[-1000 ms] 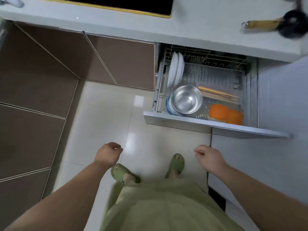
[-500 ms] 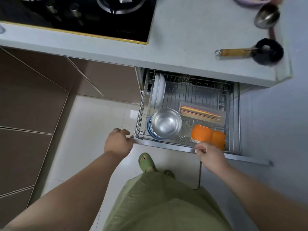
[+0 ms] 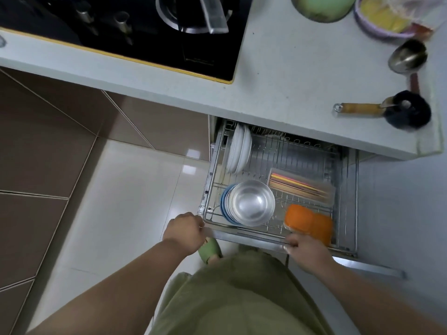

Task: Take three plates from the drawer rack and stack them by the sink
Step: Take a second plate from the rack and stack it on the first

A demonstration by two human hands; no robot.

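The wire drawer rack (image 3: 343, 180) stands pulled out below the counter. A few white plates (image 3: 238, 151) stand on edge at its back left. My left hand (image 3: 185, 232) is closed at the front left corner of the drawer's front edge (image 3: 244, 232). My right hand (image 3: 306, 250) grips the same front edge further right, just below the orange containers. Both hands sit well in front of the plates and touch none of them. No sink is in view.
In the rack: a steel bowl (image 3: 251, 201) nested on blue bowls, a chopstick box (image 3: 302, 187), two orange containers (image 3: 308, 221). On the counter (image 3: 290, 76): a black hob (image 3: 135, 27), a ladle (image 3: 407, 56), a brush (image 3: 387, 111), bowls. A white tile floor (image 3: 121, 201) lies left.
Both hands rose from beside my legs to the drawer's front edge and took hold of it. The view shifted up toward the counter and closer to the rack.
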